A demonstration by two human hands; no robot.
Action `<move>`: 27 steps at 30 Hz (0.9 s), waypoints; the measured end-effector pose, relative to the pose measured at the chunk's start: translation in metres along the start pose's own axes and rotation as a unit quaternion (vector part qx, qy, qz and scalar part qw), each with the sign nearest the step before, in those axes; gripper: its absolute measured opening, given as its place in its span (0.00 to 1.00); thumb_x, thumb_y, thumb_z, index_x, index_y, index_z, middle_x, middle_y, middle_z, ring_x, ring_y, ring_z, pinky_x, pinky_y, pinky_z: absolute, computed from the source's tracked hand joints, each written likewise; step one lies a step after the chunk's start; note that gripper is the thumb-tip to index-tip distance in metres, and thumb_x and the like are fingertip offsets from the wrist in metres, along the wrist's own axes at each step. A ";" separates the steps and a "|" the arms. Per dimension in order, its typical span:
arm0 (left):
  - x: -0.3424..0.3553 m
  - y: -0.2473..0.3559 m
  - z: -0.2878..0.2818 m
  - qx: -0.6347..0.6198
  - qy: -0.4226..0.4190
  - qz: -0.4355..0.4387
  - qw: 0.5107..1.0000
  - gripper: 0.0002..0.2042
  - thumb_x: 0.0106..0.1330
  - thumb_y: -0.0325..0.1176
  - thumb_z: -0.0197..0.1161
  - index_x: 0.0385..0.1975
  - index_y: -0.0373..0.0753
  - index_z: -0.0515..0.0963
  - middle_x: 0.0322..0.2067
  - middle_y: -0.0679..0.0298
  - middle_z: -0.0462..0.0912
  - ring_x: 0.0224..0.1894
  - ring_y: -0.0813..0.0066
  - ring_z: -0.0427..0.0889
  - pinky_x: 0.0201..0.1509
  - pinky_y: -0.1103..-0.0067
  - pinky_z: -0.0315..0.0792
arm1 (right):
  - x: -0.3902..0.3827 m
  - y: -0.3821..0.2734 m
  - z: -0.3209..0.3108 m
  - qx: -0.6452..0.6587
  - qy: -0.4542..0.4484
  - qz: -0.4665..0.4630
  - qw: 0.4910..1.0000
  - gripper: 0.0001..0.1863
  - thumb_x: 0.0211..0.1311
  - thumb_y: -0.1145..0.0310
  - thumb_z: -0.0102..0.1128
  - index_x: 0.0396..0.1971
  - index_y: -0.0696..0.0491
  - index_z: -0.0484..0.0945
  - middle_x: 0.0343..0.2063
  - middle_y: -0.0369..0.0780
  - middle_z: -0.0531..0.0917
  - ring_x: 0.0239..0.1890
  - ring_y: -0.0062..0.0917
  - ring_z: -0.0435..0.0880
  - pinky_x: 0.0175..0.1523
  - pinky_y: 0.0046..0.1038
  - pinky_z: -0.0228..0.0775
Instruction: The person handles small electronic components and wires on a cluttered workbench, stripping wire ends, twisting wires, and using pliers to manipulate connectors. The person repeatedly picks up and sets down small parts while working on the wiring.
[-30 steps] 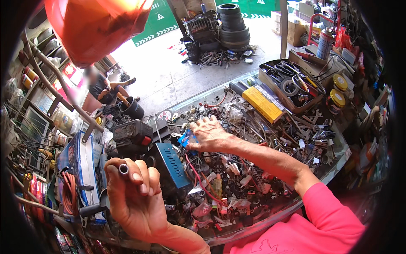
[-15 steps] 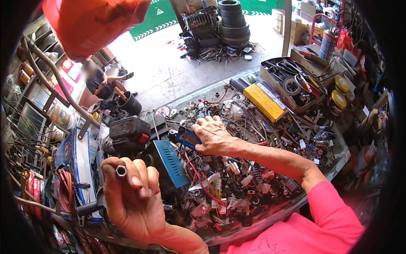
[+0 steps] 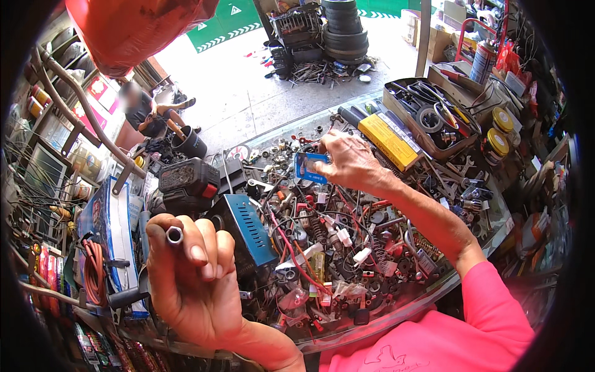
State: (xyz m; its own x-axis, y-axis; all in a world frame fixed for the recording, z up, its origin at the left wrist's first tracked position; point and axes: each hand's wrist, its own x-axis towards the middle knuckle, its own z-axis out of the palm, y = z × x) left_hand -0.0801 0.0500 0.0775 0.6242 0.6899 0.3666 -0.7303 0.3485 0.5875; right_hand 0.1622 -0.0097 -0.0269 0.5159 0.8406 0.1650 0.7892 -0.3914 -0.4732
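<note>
Raised at the left, my left hand [image 3: 201, 285] pinches a metal hex socket [image 3: 174, 235] between thumb and forefinger, its open end facing up toward me. How long the socket is cannot be seen. Over the middle of the littered bench, my right hand [image 3: 353, 162] grips the edge of a small flat blue packet or card [image 3: 309, 168] with thumb and fingers. Below it spreads a dense heap of small metal parts, springs, connectors and wires [image 3: 341, 242]. A blue vented metal box [image 3: 249, 228] lies just right of my left hand.
A black battery pack [image 3: 187, 180] sits behind the blue box. At the far right of the bench are a yellow carton [image 3: 390, 141] and an open toolbox [image 3: 412, 133]. An orange bag [image 3: 139, 31] hangs overhead at the left. A seated person [image 3: 149, 111] is beyond the bench.
My right hand has moved away from me and to the right, lifting the blue packet or card off the heap. My left hand still holds the socket in nearly the same place.
</note>
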 end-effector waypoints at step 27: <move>-0.001 0.009 -0.001 -0.035 0.015 0.021 0.999 0.14 0.72 0.36 0.46 0.45 0.30 0.70 0.22 0.62 0.68 0.20 0.79 0.62 0.26 0.82 0.58 | -0.032 -0.024 0.029 -0.094 -0.121 -0.326 0.933 0.10 0.40 0.69 0.60 0.27 0.53 0.78 0.33 0.39 0.79 0.46 0.33 0.73 0.52 0.40 0.57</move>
State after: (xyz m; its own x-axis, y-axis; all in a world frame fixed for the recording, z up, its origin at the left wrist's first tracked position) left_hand -0.0875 0.0532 0.0815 0.5847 0.7233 0.3674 -0.7739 0.3615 0.5199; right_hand 0.1174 -0.0160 -0.0460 -0.1658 0.9742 0.1533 0.9651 0.1922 -0.1778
